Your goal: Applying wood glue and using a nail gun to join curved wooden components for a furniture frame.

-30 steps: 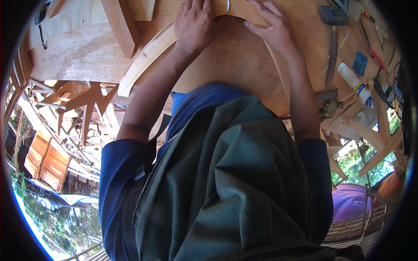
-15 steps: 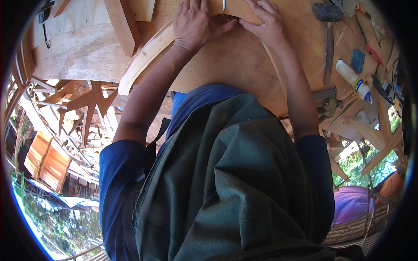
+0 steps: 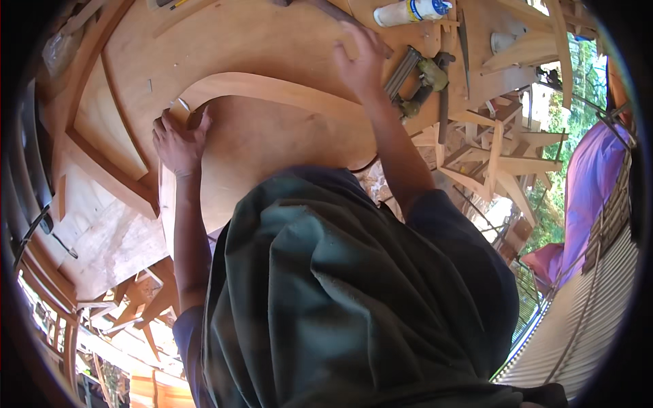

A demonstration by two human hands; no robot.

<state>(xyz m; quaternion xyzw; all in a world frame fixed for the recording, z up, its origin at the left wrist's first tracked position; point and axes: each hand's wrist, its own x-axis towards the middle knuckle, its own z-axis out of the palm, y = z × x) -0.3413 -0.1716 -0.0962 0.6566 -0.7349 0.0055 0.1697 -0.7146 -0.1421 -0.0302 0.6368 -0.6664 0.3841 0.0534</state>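
On the wooden workbench (image 3: 272, 146) lies a curved wooden piece (image 3: 272, 88), bent like an arch, with a small white smear or strip by my left hand. My left hand (image 3: 180, 143) is closed round the arch at that spot, thumb on the inner side. Away from the wood, my right hand (image 3: 360, 62) is raised with fingers apart and nothing in it. Just beyond it runs the dark handle of a hammer (image 3: 333, 13), its head mostly out of view. A nail-gun-like tool (image 3: 425, 78), greenish and metal, sits to the right of that hand.
A white bottle with a blue cap (image 3: 411, 11) lies at the far right. Long curved wooden frame parts (image 3: 112, 170) rest on the left. Stacked wooden pieces (image 3: 503, 160) stand beyond the right edge, beside a purple cloth (image 3: 592, 183).
My view has swung toward the right. My right hand has let go of the curved wood and moved right, near the hammer handle. My left hand stays on the wood.
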